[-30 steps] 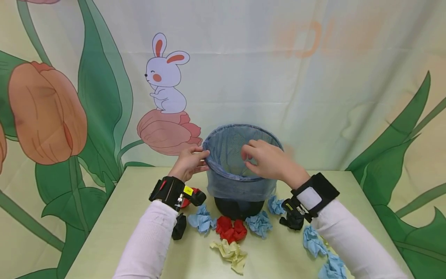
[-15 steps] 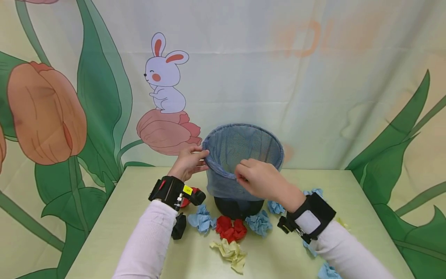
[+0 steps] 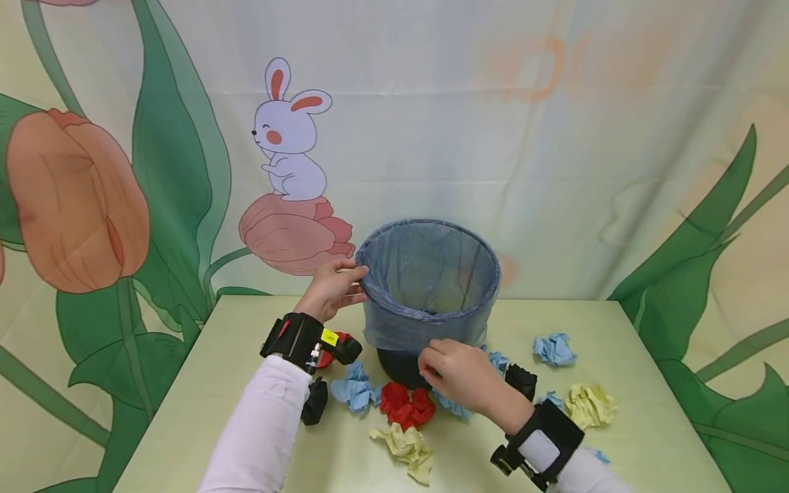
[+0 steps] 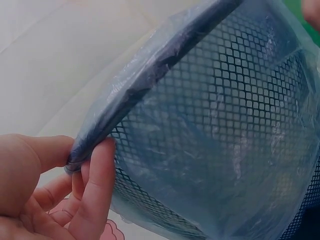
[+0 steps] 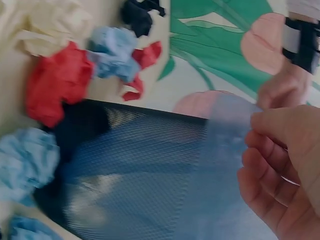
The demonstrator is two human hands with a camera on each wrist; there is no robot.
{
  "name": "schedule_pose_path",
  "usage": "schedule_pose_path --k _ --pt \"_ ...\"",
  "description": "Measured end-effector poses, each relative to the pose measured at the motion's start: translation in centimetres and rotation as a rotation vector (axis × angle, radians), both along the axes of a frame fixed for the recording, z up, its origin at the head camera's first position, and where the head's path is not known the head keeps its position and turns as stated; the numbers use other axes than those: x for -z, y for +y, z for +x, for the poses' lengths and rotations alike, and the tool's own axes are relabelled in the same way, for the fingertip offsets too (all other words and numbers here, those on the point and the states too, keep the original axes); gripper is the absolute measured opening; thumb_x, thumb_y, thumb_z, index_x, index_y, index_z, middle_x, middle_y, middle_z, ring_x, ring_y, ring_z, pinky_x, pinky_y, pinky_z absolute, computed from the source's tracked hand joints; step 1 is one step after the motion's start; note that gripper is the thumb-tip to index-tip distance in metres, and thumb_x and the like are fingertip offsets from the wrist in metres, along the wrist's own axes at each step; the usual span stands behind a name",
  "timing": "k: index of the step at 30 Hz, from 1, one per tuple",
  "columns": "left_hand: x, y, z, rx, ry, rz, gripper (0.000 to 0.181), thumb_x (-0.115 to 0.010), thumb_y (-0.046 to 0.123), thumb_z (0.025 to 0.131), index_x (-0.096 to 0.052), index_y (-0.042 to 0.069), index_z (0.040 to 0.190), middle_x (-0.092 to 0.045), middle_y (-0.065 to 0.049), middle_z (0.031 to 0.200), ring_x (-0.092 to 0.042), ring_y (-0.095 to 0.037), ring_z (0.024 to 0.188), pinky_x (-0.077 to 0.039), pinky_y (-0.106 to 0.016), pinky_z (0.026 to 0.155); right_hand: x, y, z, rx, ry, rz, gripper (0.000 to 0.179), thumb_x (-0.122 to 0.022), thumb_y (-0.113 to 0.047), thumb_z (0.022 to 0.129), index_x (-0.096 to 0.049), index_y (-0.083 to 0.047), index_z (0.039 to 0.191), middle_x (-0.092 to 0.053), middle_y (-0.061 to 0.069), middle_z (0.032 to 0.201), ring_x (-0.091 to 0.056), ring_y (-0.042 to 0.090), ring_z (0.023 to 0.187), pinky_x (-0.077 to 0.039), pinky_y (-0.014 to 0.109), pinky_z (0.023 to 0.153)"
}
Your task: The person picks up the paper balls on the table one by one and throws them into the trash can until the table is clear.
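Observation:
A black mesh wastebasket (image 3: 401, 368) stands upright on the table. A translucent blue bin liner (image 3: 394, 333) lines it and folds over its rim. My left hand (image 3: 333, 287) pinches the rim at the left side, thumb outside and fingers inside in the left wrist view. My right hand (image 3: 465, 378) is in front of the basket at lower right, its fingers loosely curled. Nothing shows between those fingers in the right wrist view, where the liner's outer fold is close behind the thumb. A crumpled blue paper (image 3: 453, 405) is partly hidden behind this hand.
Crumpled papers surround the basket: red (image 3: 407, 405), yellow (image 3: 403, 448), blue (image 3: 355, 389) and black (image 3: 315, 404) at front and left. Another black paper (image 3: 521, 381), a blue one (image 3: 555, 349) and a yellow one (image 3: 590, 405) are at right. A printed curtain (image 3: 555, 205) hangs behind.
My right hand has come out from above the basket's opening and moved down to its front, uncovering papers at right. My left hand has stayed on the rim.

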State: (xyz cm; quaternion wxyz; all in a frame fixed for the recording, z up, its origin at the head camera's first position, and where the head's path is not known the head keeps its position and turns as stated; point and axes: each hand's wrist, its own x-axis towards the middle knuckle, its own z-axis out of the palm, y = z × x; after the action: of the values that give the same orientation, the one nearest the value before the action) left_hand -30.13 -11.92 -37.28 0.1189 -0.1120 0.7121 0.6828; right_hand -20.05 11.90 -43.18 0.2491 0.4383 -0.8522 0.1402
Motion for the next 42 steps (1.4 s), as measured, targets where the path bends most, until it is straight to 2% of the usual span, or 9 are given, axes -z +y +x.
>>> schedule_pose_path --k 11,17,23,28,33,39,42 --pt "-0.2 -0.2 0.0 0.009 -0.003 0.019 0.044 -0.057 0.019 0.091 -0.04 0.007 0.13 -0.051 -0.007 0.095 -0.057 -0.014 0.072 -0.057 -0.025 0.067 5.3 0.6 0.1 0.05 -0.034 0.044 0.014 -0.072 -0.017 0.078 -0.059 -0.021 0.08 -0.05 -0.008 0.076 -0.044 0.008 0.063 -0.038 0.018 0.053" --pt "-0.3 -0.3 -0.2 0.007 0.002 0.018 0.044 -0.058 0.02 0.091 -0.04 0.007 0.129 -0.051 -0.008 0.096 -0.057 -0.015 0.073 -0.057 -0.025 0.067 8.3 1.2 -0.4 0.097 -0.085 0.047 0.018 -0.072 -0.024 0.078 -0.064 -0.022 0.094 -0.056 -0.006 0.09 -0.054 0.013 0.079 -0.049 0.028 0.067" --pt "-0.2 -0.3 -0.2 -0.001 -0.002 0.012 0.042 -0.058 0.019 0.091 -0.041 0.007 0.128 -0.051 -0.008 0.097 -0.057 -0.016 0.074 -0.057 -0.026 0.068 11.2 2.1 -0.8 0.172 -0.139 0.052 0.029 -0.074 -0.027 0.076 -0.065 -0.023 0.103 -0.058 -0.002 0.099 -0.057 0.017 0.091 -0.051 0.034 0.073" --pt "-0.2 -0.2 -0.1 -0.005 -0.004 0.019 0.041 -0.058 0.019 0.091 -0.042 0.008 0.127 -0.051 -0.008 0.096 -0.057 -0.015 0.073 -0.057 -0.026 0.068 12.8 3.0 -0.8 0.191 -0.158 0.026 0.038 -0.076 -0.025 0.074 -0.064 -0.022 0.11 -0.058 0.002 0.108 -0.056 0.023 0.098 -0.051 0.042 0.076" --pt "-0.1 -0.1 -0.1 -0.006 -0.011 0.027 0.04 -0.057 0.019 0.091 -0.043 0.008 0.127 -0.051 -0.009 0.099 -0.057 -0.016 0.074 -0.057 -0.026 0.068 14.4 3.7 -0.9 0.22 -0.185 0.047 0.042 -0.075 -0.026 0.075 -0.062 -0.023 0.114 -0.057 0.004 0.111 -0.054 0.026 0.103 -0.049 0.048 0.077" --pt "0.0 0.0 -0.1 -0.001 -0.004 0.025 0.042 -0.057 0.019 0.092 -0.041 0.008 0.13 -0.05 -0.009 0.102 -0.056 -0.02 0.081 -0.057 -0.026 0.069 15.9 4.3 -1.1 0.252 -0.236 0.074 0.045 -0.074 -0.03 0.075 -0.06 -0.025 0.117 -0.055 0.006 0.114 -0.054 0.03 0.105 -0.048 0.052 0.078" --pt "0.0 0.0 -0.1 -0.001 -0.002 0.029 0.042 -0.056 0.019 0.092 -0.041 0.008 0.13 -0.05 -0.009 0.101 -0.055 -0.02 0.08 -0.057 -0.026 0.069 16.4 4.5 -1.2 0.261 -0.258 0.065 0.045 -0.075 -0.029 0.074 -0.06 -0.024 0.117 -0.054 0.008 0.114 -0.054 0.032 0.104 -0.048 0.052 0.074"
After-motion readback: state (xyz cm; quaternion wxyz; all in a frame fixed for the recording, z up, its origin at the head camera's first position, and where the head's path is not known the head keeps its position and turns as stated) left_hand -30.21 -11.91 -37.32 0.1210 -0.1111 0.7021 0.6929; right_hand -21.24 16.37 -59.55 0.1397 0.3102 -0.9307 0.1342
